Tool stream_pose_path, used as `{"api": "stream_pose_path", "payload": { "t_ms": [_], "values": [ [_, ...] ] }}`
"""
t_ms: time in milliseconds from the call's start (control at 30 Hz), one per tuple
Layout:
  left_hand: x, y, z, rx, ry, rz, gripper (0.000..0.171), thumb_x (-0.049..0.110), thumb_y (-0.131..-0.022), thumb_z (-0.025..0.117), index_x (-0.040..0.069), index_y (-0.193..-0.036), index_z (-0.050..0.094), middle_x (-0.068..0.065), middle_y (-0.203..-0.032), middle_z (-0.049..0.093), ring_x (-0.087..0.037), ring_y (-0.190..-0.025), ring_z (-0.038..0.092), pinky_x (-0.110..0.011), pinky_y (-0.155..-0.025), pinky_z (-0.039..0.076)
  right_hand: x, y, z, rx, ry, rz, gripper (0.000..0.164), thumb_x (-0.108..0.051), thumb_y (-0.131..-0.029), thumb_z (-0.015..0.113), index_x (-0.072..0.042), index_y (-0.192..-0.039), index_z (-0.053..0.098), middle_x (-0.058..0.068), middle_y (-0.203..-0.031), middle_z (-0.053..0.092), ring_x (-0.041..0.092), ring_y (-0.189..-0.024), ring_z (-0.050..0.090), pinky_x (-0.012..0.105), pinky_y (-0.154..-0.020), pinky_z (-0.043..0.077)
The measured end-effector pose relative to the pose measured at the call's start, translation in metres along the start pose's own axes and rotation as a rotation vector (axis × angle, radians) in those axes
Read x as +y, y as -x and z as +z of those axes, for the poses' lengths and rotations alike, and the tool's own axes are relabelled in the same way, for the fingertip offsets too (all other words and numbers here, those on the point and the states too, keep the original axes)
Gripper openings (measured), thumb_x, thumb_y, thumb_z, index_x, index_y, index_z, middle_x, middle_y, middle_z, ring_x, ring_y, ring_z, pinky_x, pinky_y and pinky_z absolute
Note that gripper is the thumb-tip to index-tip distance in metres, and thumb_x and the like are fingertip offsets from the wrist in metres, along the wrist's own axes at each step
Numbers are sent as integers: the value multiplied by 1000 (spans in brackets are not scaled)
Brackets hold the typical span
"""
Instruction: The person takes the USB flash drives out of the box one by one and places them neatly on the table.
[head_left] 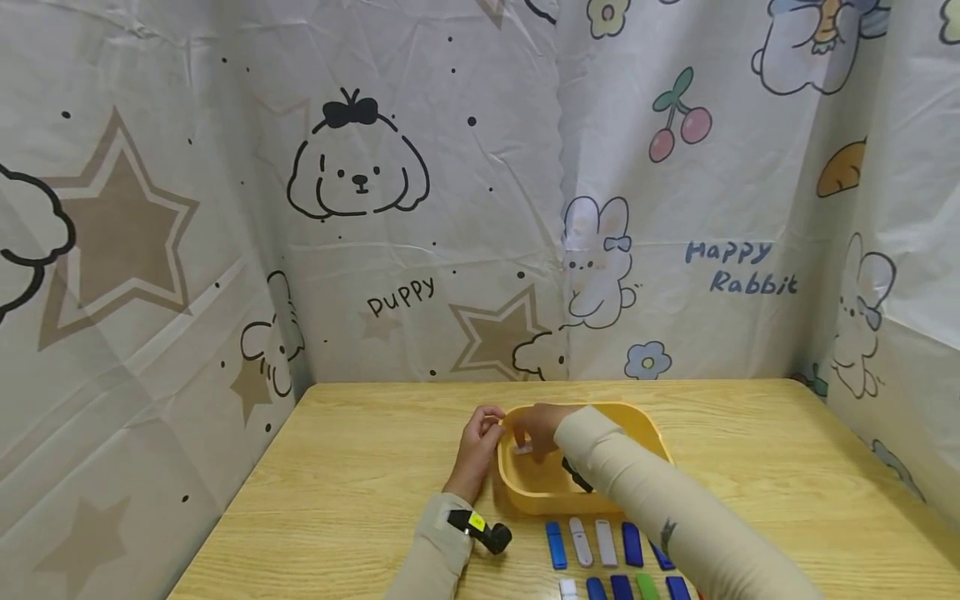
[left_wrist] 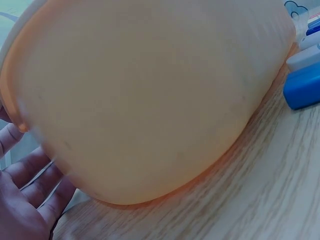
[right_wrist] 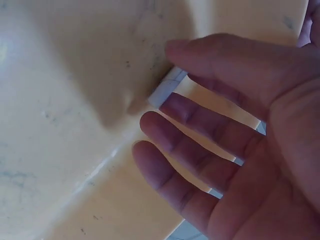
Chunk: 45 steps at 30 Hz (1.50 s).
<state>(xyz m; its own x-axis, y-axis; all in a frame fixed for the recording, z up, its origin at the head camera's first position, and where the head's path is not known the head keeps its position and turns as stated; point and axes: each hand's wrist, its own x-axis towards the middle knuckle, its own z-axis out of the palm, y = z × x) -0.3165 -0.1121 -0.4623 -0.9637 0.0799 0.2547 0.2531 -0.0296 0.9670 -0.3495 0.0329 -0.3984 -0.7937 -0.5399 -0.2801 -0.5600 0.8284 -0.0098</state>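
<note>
My right hand (head_left: 538, 427) reaches into a yellow plastic basin (head_left: 555, 503). In the right wrist view, its thumb and index finger pinch a small white USB flash drive (right_wrist: 167, 89) close to the basin's floor; the other fingers are extended. My left hand (head_left: 478, 440) holds the basin at its far left corner. In the left wrist view, the fingers (left_wrist: 37, 192) lie along the outer wall, one of them up at the rim. Several USB flash drives lie in two rows before the basin, among them a light blue one (head_left: 556, 546) and a white one (head_left: 581, 542).
A wooden table (head_left: 360, 467) carries everything. The right sleeve (head_left: 675, 508) crosses the basin's right side and covers part of the rows. A green drive (head_left: 647, 587) lies in the nearer row, cut off by the frame. Printed curtains (head_left: 420, 250) stand behind and at both sides.
</note>
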Motion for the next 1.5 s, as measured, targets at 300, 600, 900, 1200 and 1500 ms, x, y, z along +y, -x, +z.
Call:
{"api": "stream_pose_path", "payload": {
  "t_ms": [300,600,900,1200,1500],
  "values": [
    [3,1,1,-7,16,-8,29,-2,-86,49,-9,-113,51,-26,-106,59,-33,-101,55,-36,-85,45,-3,3,-5,-24,43,17,17,-9,-73,79,-15,-85,69,-6,-79,62,10,-73,52,25,-68,47],
    [1,2,1,-6,1,-15,28,-1,-86,51,-9,-113,52,-22,-104,61,-24,-98,56,-30,-84,44,-8,0,0,-81,154,43,22,-7,-70,79,-14,-73,59,-8,-66,51,9,-63,44,22,-59,40],
    [1,1,1,-13,1,17,27,-3,-85,51,-11,-111,52,-26,-101,60,-24,-92,56,-34,-81,47,-11,-7,10,-69,212,93,24,-7,-69,80,-14,-76,58,-5,-66,48,11,-62,41,23,-59,39],
    [-1,3,4,-28,-22,-18,27,1,-87,52,-8,-113,53,-23,-105,61,-26,-96,57,-32,-82,47,0,3,15,-67,250,83,18,-11,-71,77,-14,-73,60,-6,-64,50,11,-60,41,23,-56,38],
    [-2,-1,0,-13,-53,-31,26,4,-89,57,-5,-113,54,-15,-99,61,-17,-92,54,-27,-81,45,12,32,-11,-29,151,49,21,-20,-76,74,-16,-66,56,-7,-59,53,10,-55,43,24,-53,38]
  ]
}}
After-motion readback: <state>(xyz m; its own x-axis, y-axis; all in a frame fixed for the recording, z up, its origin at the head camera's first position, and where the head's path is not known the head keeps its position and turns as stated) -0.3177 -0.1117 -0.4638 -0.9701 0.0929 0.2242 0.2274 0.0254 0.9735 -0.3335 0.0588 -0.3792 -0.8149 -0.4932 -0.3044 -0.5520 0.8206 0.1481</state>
